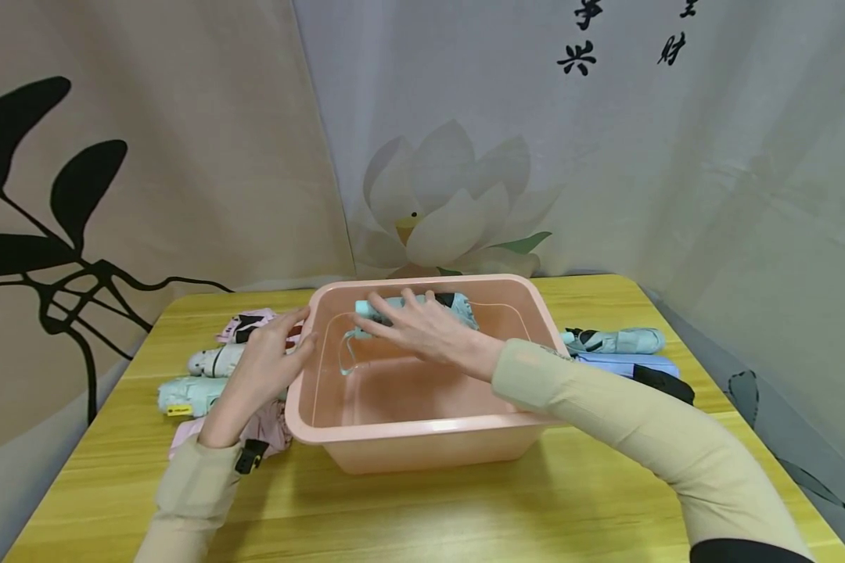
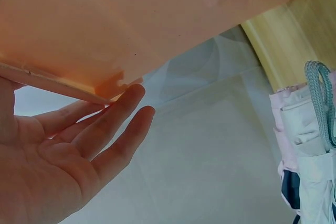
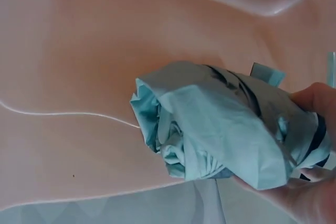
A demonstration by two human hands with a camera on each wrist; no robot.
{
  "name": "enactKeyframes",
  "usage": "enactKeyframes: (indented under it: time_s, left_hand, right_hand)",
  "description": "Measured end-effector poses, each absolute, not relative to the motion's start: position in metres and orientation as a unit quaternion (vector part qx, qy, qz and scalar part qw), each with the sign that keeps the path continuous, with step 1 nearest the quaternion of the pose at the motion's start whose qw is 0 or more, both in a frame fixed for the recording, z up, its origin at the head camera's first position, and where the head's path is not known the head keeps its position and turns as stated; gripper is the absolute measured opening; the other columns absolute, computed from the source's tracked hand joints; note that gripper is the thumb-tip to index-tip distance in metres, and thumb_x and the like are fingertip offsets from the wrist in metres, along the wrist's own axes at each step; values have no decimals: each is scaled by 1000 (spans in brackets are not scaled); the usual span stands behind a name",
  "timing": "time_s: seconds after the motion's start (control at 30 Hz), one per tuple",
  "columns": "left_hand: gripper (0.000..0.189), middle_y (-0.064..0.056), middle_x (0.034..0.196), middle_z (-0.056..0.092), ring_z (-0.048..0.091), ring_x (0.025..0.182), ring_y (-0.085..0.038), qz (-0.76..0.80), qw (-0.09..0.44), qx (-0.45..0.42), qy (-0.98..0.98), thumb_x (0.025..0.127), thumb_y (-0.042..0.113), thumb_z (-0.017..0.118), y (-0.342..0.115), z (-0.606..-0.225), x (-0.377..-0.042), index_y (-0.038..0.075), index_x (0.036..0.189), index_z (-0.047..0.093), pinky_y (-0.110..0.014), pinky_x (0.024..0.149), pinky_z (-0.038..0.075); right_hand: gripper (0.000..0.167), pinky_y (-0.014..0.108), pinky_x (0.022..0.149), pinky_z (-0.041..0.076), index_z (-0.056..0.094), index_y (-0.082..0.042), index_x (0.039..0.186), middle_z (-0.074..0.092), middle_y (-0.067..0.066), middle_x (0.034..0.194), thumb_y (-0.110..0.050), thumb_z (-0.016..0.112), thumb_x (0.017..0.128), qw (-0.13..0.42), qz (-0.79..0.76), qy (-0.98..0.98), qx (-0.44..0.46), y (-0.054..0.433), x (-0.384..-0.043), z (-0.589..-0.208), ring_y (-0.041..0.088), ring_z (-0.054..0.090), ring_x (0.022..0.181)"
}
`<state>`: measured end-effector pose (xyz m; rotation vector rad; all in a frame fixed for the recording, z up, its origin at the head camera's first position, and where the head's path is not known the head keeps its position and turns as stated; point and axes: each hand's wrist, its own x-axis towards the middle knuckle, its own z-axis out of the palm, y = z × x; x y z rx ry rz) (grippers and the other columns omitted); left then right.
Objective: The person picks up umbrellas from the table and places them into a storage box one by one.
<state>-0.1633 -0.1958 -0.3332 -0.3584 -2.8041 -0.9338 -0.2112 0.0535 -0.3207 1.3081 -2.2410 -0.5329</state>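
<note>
A teal folded umbrella (image 1: 463, 310) with dark patches and a wrist cord lies sideways inside the pink plastic basin (image 1: 422, 430), near its far wall. My right hand (image 1: 422, 327) reaches over the basin and holds it; the right wrist view has fingers on both sides of the rolled umbrella (image 3: 215, 124), its loose fabric end facing the camera. At the basin's left rim, my left hand (image 1: 271, 356) touches the edge. Seen from the left wrist, that hand's fingers (image 2: 118, 140) extend fairly straight beneath the rim.
Left of the basin lie several folded umbrellas, among them a mint one (image 1: 192, 395) and a white one (image 1: 214, 361). To its right are a teal umbrella (image 1: 623, 341), a blue one (image 1: 627, 363) and a black end (image 1: 665, 383). The wooden table (image 1: 408, 516) meets a printed curtain behind.
</note>
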Motion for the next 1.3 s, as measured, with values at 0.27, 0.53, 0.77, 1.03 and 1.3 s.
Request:
enactKeyframes:
  time_s: [0.27, 0.53, 0.77, 1.03, 1.3]
  left_hand:
    - [51, -28, 142, 45, 48, 126, -44, -310, 84, -122, -939, 96, 21, 49, -197, -334, -165, -5, 140, 42, -58, 98, 45]
    - [51, -28, 141, 45, 47, 126, -44, -308, 88, -123, -939, 96, 21, 50, -197, -334, -165, -6, 139, 42, -58, 99, 44]
    - [51, -29, 141, 45, 49, 124, -44, -312, 86, -124, -938, 96, 20, 50, -197, -334, -165, -7, 139, 42, -58, 96, 47]
    - [52, -29, 142, 44, 50, 123, -44, -316, 79, -122, -938, 97, 20, 49, -197, -333, -164, -6, 140, 41, -57, 94, 48]
    - [52, -28, 142, 44, 50, 122, -44, -317, 78, -123, -937, 97, 21, 49, -197, -335, -164, -6, 141, 40, -57, 92, 50]
  right_hand:
    - [65, 52, 83, 56, 28, -26, 150, 33, 5, 151, -2, 51, 95, 180, -213, -828, 486, 50, -216, -323, 29, 47, 124]
    - [61, 52, 88, 55, 28, -29, 150, 33, -1, 153, -5, 47, 98, 161, -229, -822, 495, 47, -220, -329, 25, 46, 131]
    - [58, 50, 83, 56, 31, -28, 149, 36, 0, 151, -8, 49, 98, 163, -191, -823, 509, 45, -223, -336, 25, 47, 128]
    - [56, 51, 86, 55, 30, -29, 150, 28, -3, 157, -11, 46, 99, 112, -182, -826, 521, 42, -223, -342, 26, 42, 132]
    - [57, 48, 88, 56, 28, -30, 150, 25, -4, 158, -12, 46, 99, 95, -195, -828, 518, 40, -224, -345, 26, 41, 133]
